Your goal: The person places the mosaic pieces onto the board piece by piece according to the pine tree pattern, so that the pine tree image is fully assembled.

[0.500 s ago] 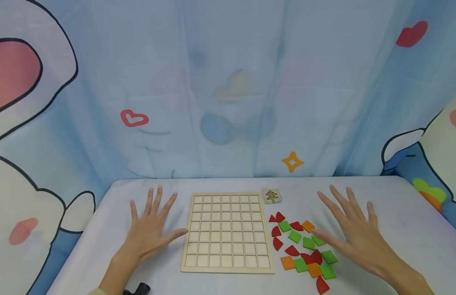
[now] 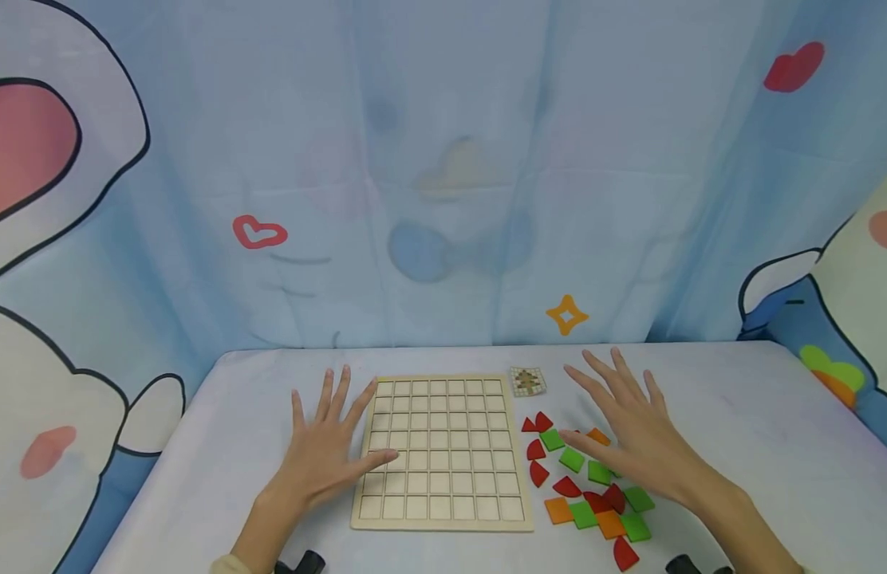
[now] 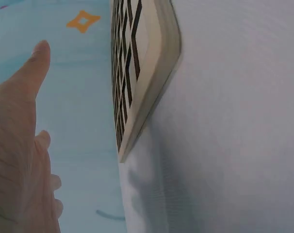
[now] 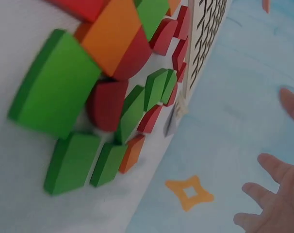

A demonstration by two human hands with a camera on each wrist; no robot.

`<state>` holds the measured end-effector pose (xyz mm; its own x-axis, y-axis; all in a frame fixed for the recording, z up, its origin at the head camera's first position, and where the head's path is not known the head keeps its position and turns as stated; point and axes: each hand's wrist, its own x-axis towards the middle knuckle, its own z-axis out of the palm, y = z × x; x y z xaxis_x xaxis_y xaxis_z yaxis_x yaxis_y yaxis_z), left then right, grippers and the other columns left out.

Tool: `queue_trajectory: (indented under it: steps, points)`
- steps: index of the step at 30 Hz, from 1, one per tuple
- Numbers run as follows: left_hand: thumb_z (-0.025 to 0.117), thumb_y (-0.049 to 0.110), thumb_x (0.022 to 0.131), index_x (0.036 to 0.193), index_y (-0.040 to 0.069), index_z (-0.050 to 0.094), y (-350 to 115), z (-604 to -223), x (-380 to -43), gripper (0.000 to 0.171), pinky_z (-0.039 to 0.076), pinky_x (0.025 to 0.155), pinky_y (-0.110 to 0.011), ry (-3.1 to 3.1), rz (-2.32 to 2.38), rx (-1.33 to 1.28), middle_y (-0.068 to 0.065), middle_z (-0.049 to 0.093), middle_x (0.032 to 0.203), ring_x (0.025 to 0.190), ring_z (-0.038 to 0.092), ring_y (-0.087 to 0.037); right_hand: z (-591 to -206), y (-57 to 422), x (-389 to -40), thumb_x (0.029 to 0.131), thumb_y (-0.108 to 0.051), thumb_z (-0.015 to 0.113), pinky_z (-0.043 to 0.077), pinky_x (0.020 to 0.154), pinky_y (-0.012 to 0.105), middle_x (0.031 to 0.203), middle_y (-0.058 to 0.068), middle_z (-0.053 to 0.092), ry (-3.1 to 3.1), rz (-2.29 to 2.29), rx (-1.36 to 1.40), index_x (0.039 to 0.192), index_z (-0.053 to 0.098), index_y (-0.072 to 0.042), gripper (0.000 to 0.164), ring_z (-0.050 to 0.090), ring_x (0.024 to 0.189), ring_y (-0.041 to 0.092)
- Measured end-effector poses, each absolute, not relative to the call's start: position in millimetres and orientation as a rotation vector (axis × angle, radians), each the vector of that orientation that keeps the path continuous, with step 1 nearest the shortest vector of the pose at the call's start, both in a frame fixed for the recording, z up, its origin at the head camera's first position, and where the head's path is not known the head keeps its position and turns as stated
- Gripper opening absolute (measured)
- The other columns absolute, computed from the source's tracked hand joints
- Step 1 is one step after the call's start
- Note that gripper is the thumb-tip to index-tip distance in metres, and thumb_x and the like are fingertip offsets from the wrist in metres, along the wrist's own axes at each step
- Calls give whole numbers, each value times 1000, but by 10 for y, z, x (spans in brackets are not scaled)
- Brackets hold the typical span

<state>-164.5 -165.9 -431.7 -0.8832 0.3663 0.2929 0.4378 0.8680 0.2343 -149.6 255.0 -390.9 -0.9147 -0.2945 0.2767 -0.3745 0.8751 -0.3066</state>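
A square wooden grid board lies on the table, its cells bare. My left hand hovers over the board's left edge, fingers spread and straight. In the left wrist view, the thumb stands apart from the board. My right hand is spread above the loose coloured tiles, covering a few of them. Among these are green squares, orange squares and red quarter-round pieces. The right wrist view shows a green tile close up, with the fingers away from the tiles.
A small pattern card with a brown tree-like figure lies off the board's top right corner. A white cloth covers the table. Behind it hangs a blue printed curtain. Black objects show at the front edge.
Both hands have moved inward: the left to the right and slightly down, over the board's edge, the right leftward over the tiles. The board and tiles have stayed put.
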Motion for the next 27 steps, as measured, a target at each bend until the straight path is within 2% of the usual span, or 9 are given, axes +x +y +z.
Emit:
queue_trajectory:
  steps: [5, 8, 11, 15, 21, 27]
  points:
    - [62, 73, 91, 167, 21, 31, -1672, -4416, -1639, 97, 5, 111, -85, -2817, -447, -595, -22, 19, 171, 158, 13, -48, -3930, 2430, -1617, 89, -38, 83, 21, 112, 79, 158, 22, 43, -2771, 621, 651, 152, 52, -7, 76, 28, 150, 52]
    - [63, 72, 91, 167, 22, 31, -1686, -4466, -1642, 96, 7, 112, -84, -2830, -460, -586, -23, 21, 171, 157, 14, -48, -3945, 2368, -1668, 91, -31, 83, 38, 107, 73, 147, 21, 54, -2788, 715, 684, 145, 58, -3, 66, 45, 138, 48]
    - [64, 70, 92, 167, 22, 31, -1703, -4501, -1649, 95, 8, 113, -83, -2855, -488, -582, -23, 22, 171, 158, 14, -47, -3971, 2302, -1717, 92, -25, 83, 49, 101, 64, 135, 17, 61, -2824, 806, 699, 138, 64, 0, 55, 56, 126, 40]
    - [63, 68, 93, 166, 20, 34, -1736, -4533, -1646, 92, 5, 116, -80, -2934, -535, -570, -21, 19, 172, 159, 10, -44, -4012, 2215, -1796, 94, -19, 81, 54, 98, 58, 123, 12, 68, -2864, 872, 752, 128, 70, 1, 41, 61, 117, 36]
    - [59, 71, 95, 166, 20, 32, -1777, -4556, -1643, 92, 1, 117, -78, -3054, -588, -560, -20, 14, 173, 160, 5, -42, -4058, 2094, -1884, 92, -16, 82, 54, 99, 55, 120, 10, 71, -2934, 912, 761, 116, 77, -3, 28, 62, 120, 38]
    - [59, 71, 94, 167, 20, 31, -1800, -4570, -1646, 93, -2, 118, -77, -3105, -617, -562, -19, 11, 174, 160, 3, -41, -4122, 2056, -1952, 88, -13, 85, 57, 86, 41, 109, 3, 71, -2989, 847, 766, 112, 78, -5, 26, 62, 101, 23]
